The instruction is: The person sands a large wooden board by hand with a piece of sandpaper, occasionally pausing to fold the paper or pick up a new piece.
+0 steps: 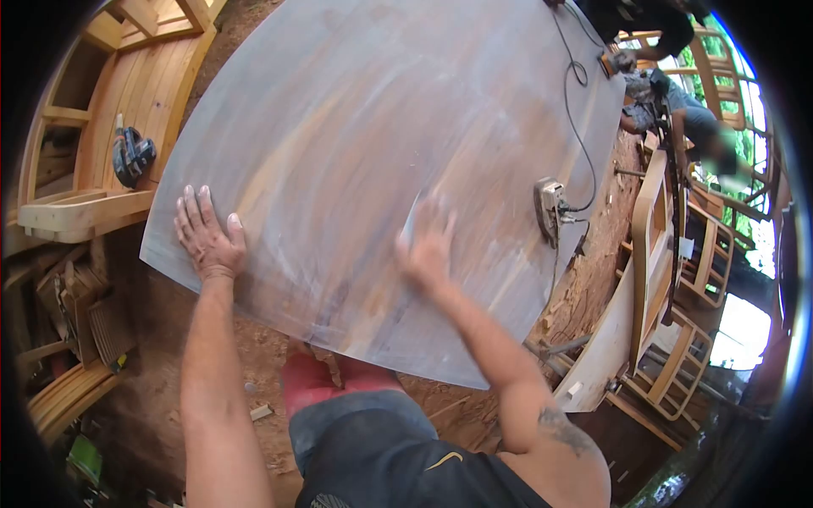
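Note:
A large wooden tabletop (339, 169) with a pale, dusty film and curved edges lies in front of me. My left hand (210, 241) rests flat on its left part near the front edge, fingers spread and holding nothing. Over the middle of the front half is my right hand (428, 245), smeared by motion. A thin bluish-grey edge shows beside its fingers; whether this is a sheet under the hand cannot be made out. To the right of that hand, a corded power sander (549, 207) sits on the tabletop.
A black cable (578, 127) runs along the tabletop's right side. Another person's hand (625, 61) holds a tool at the far right edge. A cordless tool (131, 157) stands on a wooden frame (76, 212) at left. Wooden chair frames (652, 245) stand at right.

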`<state>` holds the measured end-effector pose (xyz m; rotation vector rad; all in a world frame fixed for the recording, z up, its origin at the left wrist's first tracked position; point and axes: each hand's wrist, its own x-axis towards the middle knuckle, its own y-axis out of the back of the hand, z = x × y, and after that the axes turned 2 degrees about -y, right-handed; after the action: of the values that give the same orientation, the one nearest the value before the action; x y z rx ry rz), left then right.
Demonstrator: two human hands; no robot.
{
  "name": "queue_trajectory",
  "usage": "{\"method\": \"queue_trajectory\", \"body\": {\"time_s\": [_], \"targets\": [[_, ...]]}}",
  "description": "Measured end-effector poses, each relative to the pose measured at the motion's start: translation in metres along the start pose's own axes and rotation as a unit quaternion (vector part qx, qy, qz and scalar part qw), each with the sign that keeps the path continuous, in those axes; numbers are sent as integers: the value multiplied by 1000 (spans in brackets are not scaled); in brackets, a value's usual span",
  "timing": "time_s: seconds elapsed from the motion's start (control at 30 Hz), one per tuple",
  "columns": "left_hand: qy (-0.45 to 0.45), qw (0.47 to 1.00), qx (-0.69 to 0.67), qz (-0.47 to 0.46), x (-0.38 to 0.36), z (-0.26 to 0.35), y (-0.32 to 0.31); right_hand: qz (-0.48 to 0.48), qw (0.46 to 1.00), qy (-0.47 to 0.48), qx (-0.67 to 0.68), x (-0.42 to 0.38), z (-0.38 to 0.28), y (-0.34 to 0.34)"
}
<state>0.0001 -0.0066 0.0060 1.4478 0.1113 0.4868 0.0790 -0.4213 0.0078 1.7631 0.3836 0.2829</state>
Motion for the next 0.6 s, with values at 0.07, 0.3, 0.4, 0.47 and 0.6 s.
{"method": "queue_trajectory", "body": {"time_s": [0.07, 0.3, 0.4, 0.47, 0.6], "targets": [[-2, 1000, -3, -2, 0, 0, 0, -60, 997, 45, 18, -60, -24, 3], [0, 1000, -7, -3, 1, -2, 0, 40, 994, -101, -27, 198, 113, 38], [-4, 1000, -12, -7, -5, 0, -1, 59, 988, -135, -51, 191, 105, 26], [3, 1000, -13, 3, -1, -2, -2, 62, 993, -82, -53, 141, 65, 11], [5, 1000, -16, -6, -1, 0, 3, -30, 996, 73, 46, -17, -30, 3]]}}
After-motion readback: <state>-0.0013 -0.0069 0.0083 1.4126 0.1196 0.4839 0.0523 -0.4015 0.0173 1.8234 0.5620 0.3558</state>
